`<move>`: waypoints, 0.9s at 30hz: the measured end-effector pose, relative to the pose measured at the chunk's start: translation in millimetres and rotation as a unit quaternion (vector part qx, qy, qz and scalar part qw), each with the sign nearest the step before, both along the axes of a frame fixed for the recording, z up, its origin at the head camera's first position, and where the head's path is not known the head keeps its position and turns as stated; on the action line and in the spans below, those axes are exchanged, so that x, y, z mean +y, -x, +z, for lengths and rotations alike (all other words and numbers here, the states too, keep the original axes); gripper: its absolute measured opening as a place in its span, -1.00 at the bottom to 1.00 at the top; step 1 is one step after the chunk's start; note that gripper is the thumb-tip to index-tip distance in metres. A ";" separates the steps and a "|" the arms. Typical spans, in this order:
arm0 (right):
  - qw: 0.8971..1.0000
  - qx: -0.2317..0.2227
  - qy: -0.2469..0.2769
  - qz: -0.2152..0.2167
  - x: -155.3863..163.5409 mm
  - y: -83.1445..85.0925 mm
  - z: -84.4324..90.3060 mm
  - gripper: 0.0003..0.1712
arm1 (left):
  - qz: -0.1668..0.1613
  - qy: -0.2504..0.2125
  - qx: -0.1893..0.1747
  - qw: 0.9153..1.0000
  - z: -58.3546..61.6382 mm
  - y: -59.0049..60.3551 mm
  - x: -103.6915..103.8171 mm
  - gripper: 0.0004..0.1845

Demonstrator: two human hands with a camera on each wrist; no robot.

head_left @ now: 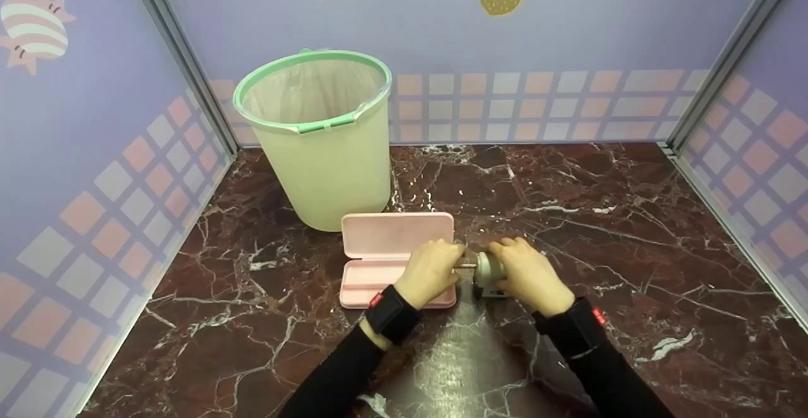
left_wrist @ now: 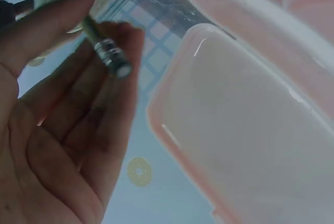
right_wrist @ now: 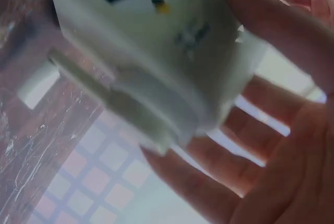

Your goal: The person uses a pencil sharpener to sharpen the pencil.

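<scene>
A pale crank pencil sharpener (head_left: 489, 269) stands on the marble surface, with the right hand (head_left: 529, 274) wrapped around its body. In the right wrist view, the crank handle (right_wrist: 83, 80) sticks out from the sharpener (right_wrist: 151, 41), which bears a penguin picture. From the left, a pencil (head_left: 467, 266) meets the sharpener's front, pinched between thumb and fingers of the left hand (head_left: 430, 273). The left wrist view shows the pencil's metal-banded end (left_wrist: 109, 56); its tip is hidden. Behind and beside the left hand lies an open pink pencil case (head_left: 398, 235).
A pale green bin (head_left: 334, 172) with a green rim and a plastic liner stands at the back left. Small white specks are scattered beside it. Patterned panels (head_left: 568, 39) enclose the dark red marble surface (head_left: 631, 247) at the back and sides.
</scene>
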State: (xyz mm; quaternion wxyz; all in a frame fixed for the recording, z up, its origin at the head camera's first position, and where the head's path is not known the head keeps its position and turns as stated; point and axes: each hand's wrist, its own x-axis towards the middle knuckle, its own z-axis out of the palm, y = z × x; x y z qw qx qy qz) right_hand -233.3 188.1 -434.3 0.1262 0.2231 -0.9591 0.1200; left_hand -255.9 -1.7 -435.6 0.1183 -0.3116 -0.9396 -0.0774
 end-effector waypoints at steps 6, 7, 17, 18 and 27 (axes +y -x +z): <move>0.997 -0.080 -0.013 -0.011 20.6 4.0 10.8 0.07 | -0.017 0.036 -0.006 0.999 8.5 -9.3 8.1 -0.33; 0.995 -0.092 -0.017 -0.015 23.9 5.8 11.8 0.02 | -0.022 0.034 -0.002 0.999 8.4 -10.0 10.7 -0.29; 0.989 -0.137 0.011 -0.044 46.3 24.3 3.2 -0.65 | -0.038 0.019 0.029 0.999 1.3 -10.7 43.2 -0.26; 0.990 -0.135 0.012 -0.041 47.1 25.9 1.1 -0.65 | -0.034 0.023 0.032 0.999 0.3 -10.3 46.6 -0.24; 0.990 -0.133 0.012 -0.041 50.4 33.0 -13.0 -0.71 | -0.010 0.068 0.054 0.996 -12.0 -6.5 66.0 -0.25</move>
